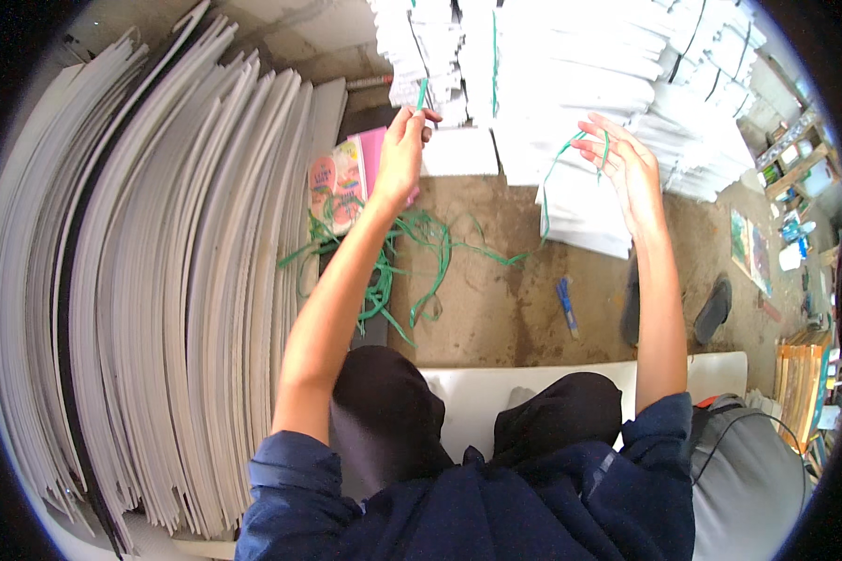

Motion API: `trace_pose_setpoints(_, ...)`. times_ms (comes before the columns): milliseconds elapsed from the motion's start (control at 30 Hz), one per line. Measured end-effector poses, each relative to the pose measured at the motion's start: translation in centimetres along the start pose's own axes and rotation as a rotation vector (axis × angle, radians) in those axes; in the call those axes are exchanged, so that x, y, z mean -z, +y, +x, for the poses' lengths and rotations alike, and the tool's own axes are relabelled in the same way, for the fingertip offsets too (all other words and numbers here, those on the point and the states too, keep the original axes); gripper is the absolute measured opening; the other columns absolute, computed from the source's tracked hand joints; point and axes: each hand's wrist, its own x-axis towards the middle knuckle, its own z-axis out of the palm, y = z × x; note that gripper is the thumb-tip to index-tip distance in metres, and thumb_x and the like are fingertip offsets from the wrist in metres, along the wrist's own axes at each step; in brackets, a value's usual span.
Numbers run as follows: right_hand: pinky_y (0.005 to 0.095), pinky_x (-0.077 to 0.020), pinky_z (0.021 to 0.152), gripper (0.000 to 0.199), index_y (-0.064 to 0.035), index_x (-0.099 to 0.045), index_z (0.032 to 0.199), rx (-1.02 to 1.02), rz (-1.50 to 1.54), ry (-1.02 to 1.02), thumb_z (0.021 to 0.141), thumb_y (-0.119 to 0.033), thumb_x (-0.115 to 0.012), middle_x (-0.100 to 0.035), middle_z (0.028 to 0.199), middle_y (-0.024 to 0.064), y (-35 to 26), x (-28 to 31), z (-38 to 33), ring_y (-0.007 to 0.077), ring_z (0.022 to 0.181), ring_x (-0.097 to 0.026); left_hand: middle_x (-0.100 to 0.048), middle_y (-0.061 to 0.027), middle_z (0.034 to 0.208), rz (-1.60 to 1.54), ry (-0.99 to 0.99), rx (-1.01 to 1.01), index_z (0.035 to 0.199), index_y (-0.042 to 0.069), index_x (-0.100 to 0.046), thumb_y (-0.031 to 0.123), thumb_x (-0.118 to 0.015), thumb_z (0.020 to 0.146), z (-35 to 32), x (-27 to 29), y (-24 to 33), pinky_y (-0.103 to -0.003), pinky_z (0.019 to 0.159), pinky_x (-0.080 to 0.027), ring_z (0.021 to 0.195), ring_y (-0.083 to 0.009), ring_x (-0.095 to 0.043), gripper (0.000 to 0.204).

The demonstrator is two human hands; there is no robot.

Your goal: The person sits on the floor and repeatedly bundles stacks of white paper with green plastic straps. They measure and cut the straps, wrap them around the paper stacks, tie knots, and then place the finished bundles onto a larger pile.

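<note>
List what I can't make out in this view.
In the head view:
Green strip, lower end: hidden by the left hand.
Green tangle, middle: covered by the left forearm.
Left slipper: partly behind the right forearm.
White stacks: tops cut off by upper edge; glare hides details.

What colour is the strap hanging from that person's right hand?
The strap hanging from the right hand is green, best seen in the head view.

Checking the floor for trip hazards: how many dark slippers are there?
2: one slipper lies right of the right forearm, the other slipper just left of it, partly hidden behind it. Others may be hidden.
</note>
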Motion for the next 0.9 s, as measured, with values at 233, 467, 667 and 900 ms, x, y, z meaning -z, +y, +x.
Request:
trace_pose_setpoints(233,0.0254,-0.0477,0.066,0.024,0.0067,-0.058,0.099,0.087,-0.126,0.245,0.085,-0.010,-0.049,-0.063,0.084,0.0116,-2.0,-7.1,-1.5,0.0152,0.075,-0.061,-0.042,0.0051,0.066,-0.270,-0.041,-0.068,0.089,0.008,-0.055,0.029,-0.035,0.093,-3.4,-4.5,5.6,-0.021,0.052,-0.031,0.059,-0.0048,-0.038,0.029)
trace_pose_setpoints(467,0.0352,-0.0387,0.050,0.023,-0.0027,-0.058,0.076,0.003,-0.837,0.092,0.087,-0.019,-0.047,-0.053,0.054,0.0135,1.0,-8.0,-5.8,0.0263,0.051,-0.054,-0.042,0.0046,0.068,-0.362,-0.072,0.033,0.092,0.004,-0.057,0.019,-0.038,0.091,-6.2,-6.5,2.6,-0.021,0.055,-0.033,0.060,-0.0051,-0.038,0.024)
trace_pose_setpoints(667,0.0417,-0.0395,0.053,0.027,-0.0011,-0.053,0.072,-0.008,-0.945,-0.033,0.088,-0.022,-0.045,-0.053,0.058,0.0188,0.7,-8.7,-6.0,0.0377,0.058,-0.052,-0.058,-0.0058,0.080,-0.383,0.030,-0.058,0.094,-0.001,-0.056,0.017,-0.035,0.093,-6.3,-7.1,2.2,-0.025,0.071,-0.043,0.074,-0.0108,-0.053,0.028)
trace_pose_setpoints(900,0.0468,-0.0391,0.054,0.024,-0.0001,-0.052,0.075,0.028,-1.025,-0.056,0.086,-0.021,-0.046,-0.054,0.062,0.0219,2.5,-9.1,-4.9,0.0403,0.062,-0.053,-0.059,-0.0073,0.082,-0.520,-0.046,0.057,0.095,0.000,-0.054,0.019,-0.034,0.093,-6.3,-7.2,1.9,-0.025,0.071,-0.044,0.075,-0.0105,-0.055,0.027)
